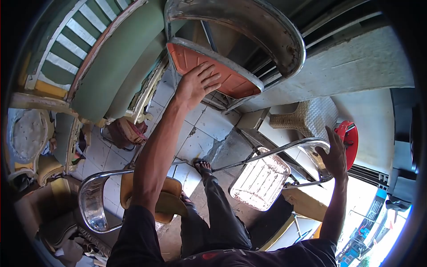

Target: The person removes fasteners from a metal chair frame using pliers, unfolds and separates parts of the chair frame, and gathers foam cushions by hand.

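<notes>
My left hand [198, 84] is stretched forward with its fingers spread and nothing in it. It is over the orange seat pan [213, 73] of a bare metal chair frame whose curved backrest [267, 26] is dull and stained; whether it touches the pan I cannot tell. At the right, my right hand [336, 155] is raised with thumb and fingers apart. Close by it is the curved chrome back [311, 144] of another chair; contact is unclear. That chair's seat [260, 180] is whitish with peeling, rusty patches.
Left of my legs stands a chrome chair [95, 204] with a mustard seat [171, 200]. Green upholstered furniture [120, 58] leans at the upper left. A woven-textured piece [311, 115] and a red round stool [347, 142] are on the right. Grey tiles [195, 142] cover the floor.
</notes>
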Demonstrator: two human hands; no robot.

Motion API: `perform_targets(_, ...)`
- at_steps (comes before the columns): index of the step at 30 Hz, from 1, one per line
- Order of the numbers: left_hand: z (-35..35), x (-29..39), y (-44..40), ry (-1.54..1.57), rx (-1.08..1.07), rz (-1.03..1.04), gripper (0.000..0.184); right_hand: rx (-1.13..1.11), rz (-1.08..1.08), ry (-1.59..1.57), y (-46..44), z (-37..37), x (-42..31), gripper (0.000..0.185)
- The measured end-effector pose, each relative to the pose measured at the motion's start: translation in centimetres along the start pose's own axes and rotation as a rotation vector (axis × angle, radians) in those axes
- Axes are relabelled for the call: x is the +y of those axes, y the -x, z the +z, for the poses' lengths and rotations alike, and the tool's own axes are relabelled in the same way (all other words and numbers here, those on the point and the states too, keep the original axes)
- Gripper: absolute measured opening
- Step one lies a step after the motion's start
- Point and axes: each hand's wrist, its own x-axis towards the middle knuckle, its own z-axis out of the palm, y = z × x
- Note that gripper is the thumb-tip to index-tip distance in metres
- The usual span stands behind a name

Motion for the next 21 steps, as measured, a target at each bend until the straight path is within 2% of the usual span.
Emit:
perform_targets(4, -0.3, -0.8, 0.9, -0.004, 0.033, -0.027, 0.068, -0.165, 0.129, -0.068, -0.3, 1.3, 2.1, 0.078)
perform_targets(8, 0.4, -0.7, 1.3, 0.019, -0.043, -0.007, 0.063, -0.206, 0.112, 0.028, 0.1, 2.3, 2.0, 0.078)
perform_targets(10, 1.0, -0.4, 1.6, 0.011, -0.021, 0.008, 0.061, -0.166, 0.077, 0.055, -0.8, 1.0, -0.8, 0.070)
perform_targets(12, 1.3, -0.6, 2.2, 0.007, 0.005, 0.017, 0.059, 0.039, -0.113, -0.284, -2.7, -1.3, -5.1, 0.061)
perform_targets(14, 1.7, -1.0, 2.6, -0.052, 0.087, 0.032, 0.059, 0.192, -0.261, -0.341, -6.2, -3.9, -10.0, 0.053)
perform_targets(15, 1.9, -1.4, 2.7, -0.055, 0.081, 0.036, 0.059, 0.342, -0.357, -0.312, -8.7, -4.8, -12.0, 0.051)
perform_targets(17, 2.0, -2.2, 3.2, 0.071, 0.200, 0.023, 0.064, 0.596, -0.519, -0.317, -15.3, -5.6, -14.9, 0.044)
perform_targets(20, 1.6, -2.7, 4.7, 0.092, 0.219, 0.060, 0.069, 0.742, -0.480, -0.165, -24.9, -5.7, -18.5, 0.058)
perform_targets(21, 2.1, -2.6, 5.6, 0.084, 0.263, 0.062, 0.073, 0.727, -0.422, -0.028, -27.2, -4.7, -19.7, 0.063)
